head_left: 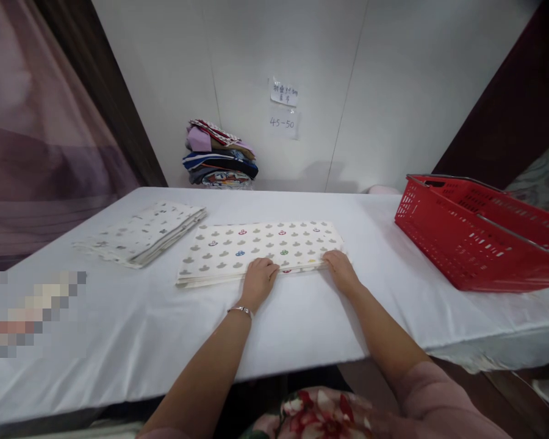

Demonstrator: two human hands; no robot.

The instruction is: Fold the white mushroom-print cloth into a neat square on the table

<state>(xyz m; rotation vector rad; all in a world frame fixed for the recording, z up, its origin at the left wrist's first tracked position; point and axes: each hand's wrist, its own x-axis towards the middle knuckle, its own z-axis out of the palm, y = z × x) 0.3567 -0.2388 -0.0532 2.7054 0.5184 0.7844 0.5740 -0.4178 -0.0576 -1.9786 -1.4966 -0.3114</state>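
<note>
A folded cream cloth with grey, red, blue and green printed motifs (256,244) lies flat on the white-covered table (302,323). At its near edge, left of the middle, my left hand (260,277) has its fingers pressed together on the edge, with a bracelet at the wrist. Farther right along that edge, my right hand (341,268) also grips the cloth, fingers curled on top. Both thumbs are near the front fold.
Another folded patterned cloth (146,231) lies at the left. A red basket (476,238) stands at the right. Stacked folded fabrics (219,155) are at the back by the wall, below paper notes (283,94). A blurred patch covers the far left.
</note>
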